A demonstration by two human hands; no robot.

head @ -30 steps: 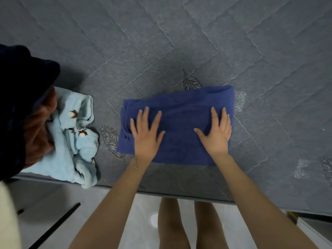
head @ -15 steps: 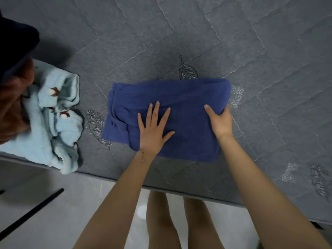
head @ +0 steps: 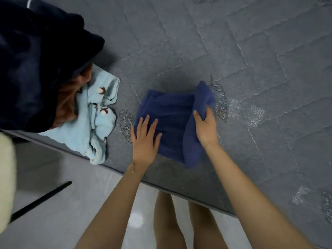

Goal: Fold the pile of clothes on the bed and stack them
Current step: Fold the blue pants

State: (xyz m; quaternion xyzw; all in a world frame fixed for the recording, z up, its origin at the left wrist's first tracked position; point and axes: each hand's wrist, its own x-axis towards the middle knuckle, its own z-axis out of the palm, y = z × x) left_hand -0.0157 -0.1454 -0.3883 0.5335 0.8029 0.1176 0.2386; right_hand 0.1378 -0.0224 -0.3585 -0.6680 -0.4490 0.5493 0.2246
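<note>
A dark blue cloth (head: 170,115) lies partly folded on the grey quilted bed (head: 251,69), near its front edge. My left hand (head: 144,139) presses flat on the cloth's left half, fingers spread. My right hand (head: 205,127) grips the cloth's right edge, which stands lifted and turned over toward the left. To the left lies a light blue garment (head: 95,123) with small brown prints, crumpled at the bed's edge. A pile with a navy garment (head: 36,60) on top of a brown one (head: 68,103) sits at the far left.
The bed's front edge (head: 179,187) runs diagonally across the lower part of the view, with pale floor (head: 71,212) below it. A black rod (head: 41,202) lies on the floor at the left. A cream shape (head: 6,180) fills the left border. My legs stand by the bed.
My right hand went from lying flat on the blue cloth to gripping its right edge and lifting it over leftward. My left hand stayed pressed on the cloth. The view shifted right.
</note>
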